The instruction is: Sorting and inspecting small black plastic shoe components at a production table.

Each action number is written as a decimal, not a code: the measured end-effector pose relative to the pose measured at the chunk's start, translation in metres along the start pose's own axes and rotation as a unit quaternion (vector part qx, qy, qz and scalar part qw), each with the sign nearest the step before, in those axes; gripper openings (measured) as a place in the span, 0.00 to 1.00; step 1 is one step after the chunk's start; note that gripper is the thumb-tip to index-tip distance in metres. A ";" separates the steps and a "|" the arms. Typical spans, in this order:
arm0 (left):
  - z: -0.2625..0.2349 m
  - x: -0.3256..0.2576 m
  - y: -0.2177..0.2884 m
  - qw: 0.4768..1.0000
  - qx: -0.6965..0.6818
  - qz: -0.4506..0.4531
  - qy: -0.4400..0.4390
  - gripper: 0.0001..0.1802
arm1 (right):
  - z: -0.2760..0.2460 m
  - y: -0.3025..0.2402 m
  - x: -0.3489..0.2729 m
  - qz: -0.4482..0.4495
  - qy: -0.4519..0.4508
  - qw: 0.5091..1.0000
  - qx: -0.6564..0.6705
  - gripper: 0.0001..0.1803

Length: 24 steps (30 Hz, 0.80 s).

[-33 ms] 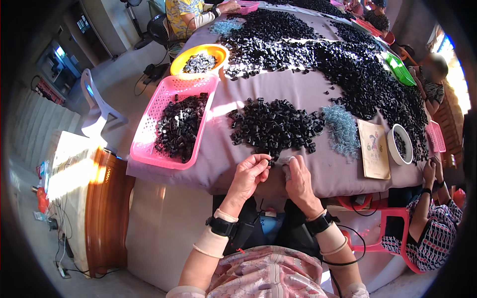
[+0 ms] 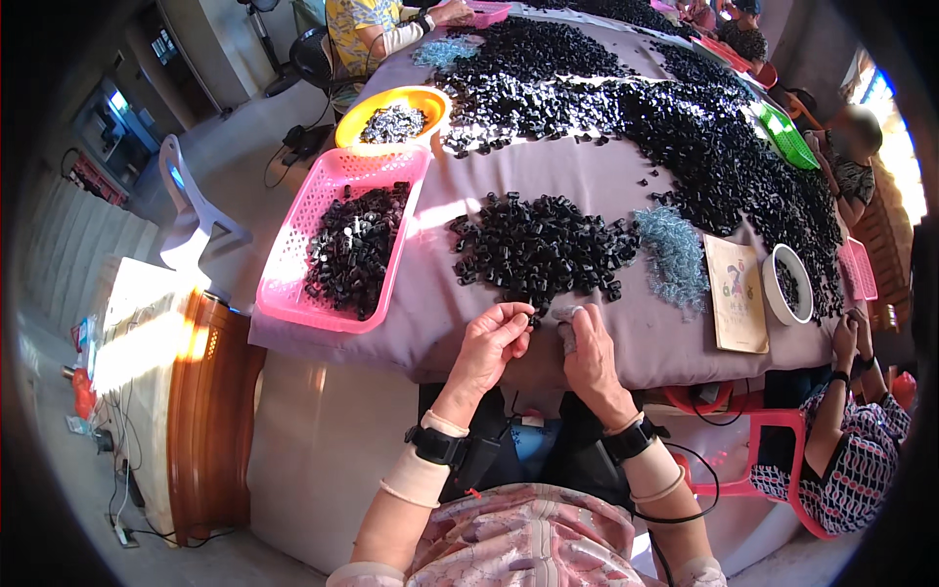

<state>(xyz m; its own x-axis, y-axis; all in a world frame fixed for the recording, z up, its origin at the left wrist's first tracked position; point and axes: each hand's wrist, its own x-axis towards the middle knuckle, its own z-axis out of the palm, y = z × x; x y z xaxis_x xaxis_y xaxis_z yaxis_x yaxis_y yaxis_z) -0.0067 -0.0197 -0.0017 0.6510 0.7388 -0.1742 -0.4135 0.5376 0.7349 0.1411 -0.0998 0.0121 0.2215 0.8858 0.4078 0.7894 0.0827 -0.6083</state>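
My left hand (image 2: 492, 342) is closed in a pinch at the table's near edge, with a small black plastic part (image 2: 534, 319) showing at its fingertips. A short gap to the right, my right hand (image 2: 590, 357) is also closed, thumb and fingers together. A greyish-white wrapping (image 2: 566, 331) covers one of its fingertips; anything held there is too small to make out. Just beyond both hands lies a heap of small black plastic parts (image 2: 543, 245). To its right is a pile of small, clear bluish pieces (image 2: 672, 256).
A pink basket (image 2: 279, 293) of black parts stands left, an orange bowl (image 2: 346, 132) behind it. On the right are a worn booklet (image 2: 736, 293) and a white bowl (image 2: 804, 311). Black parts (image 2: 685, 127) cover the far table. Other people sit around it.
My right hand has shifted very slightly to the right, away from my left hand. Everything else looks the same.
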 end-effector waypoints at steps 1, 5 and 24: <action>0.000 0.000 0.000 1.000 -0.002 0.003 -0.004 0.08 | -0.002 -0.002 0.002 -0.002 0.023 0.999 0.030 0.15; 0.000 0.000 0.000 1.000 0.002 0.006 -0.007 0.08 | 0.002 0.000 0.002 0.104 0.013 0.965 0.241 0.14; 0.001 0.000 0.000 1.000 0.012 -0.002 0.004 0.08 | 0.012 -0.027 -0.001 0.139 0.064 0.949 0.277 0.16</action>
<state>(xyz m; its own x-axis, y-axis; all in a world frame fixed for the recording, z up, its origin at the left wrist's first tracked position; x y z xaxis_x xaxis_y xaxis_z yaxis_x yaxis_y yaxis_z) -0.0060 -0.0201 -0.0005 0.6479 0.7394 -0.1829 -0.3948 0.5314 0.7495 0.1123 -0.0976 0.0199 0.4731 0.8488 0.2361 0.2762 0.1116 -0.9546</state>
